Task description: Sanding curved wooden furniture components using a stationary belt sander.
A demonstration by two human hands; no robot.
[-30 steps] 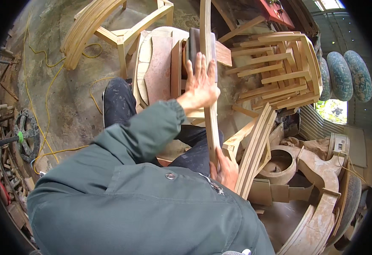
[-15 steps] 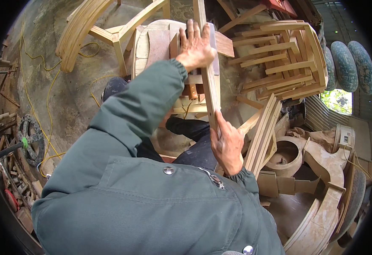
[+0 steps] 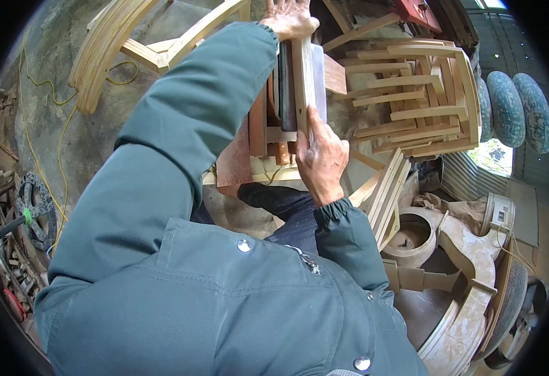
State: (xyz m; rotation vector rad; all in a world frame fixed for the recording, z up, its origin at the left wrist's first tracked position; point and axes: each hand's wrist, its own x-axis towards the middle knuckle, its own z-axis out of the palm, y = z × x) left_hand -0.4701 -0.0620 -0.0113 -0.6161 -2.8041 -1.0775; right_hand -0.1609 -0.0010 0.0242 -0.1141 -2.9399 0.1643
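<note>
A long pale wooden slat [image 3: 303, 88] stretches away from me over a low workbench. A dark strip [image 3: 287, 88] and a smooth grey plate [image 3: 318, 81] flank it on the bench. At the slat's far end my left hand [image 3: 289, 20] presses down, fingers outstretched and partly cut off by the upper edge of the picture. My right hand [image 3: 323, 160] grips the near end, thumb and fingers on either side of the wood. Reddish-brown boards [image 3: 257, 122] are part of the bench, left of the slat; my left sleeve covers some of them.
Stacked wooden frames [image 3: 425, 94] stand to the right, and curved wooden pieces [image 3: 108, 53] at the far left. Pale slats [image 3: 381, 194] lean beside a dusty machine housing [image 3: 475, 250]. A yellow cord [image 3: 64, 169] runs along the floor near a spoked wheel [image 3: 36, 210].
The slat and both hands have moved away from me, the left hand reaching the picture's upper edge. More of the dark strip and grey plate beside the slat shows.
</note>
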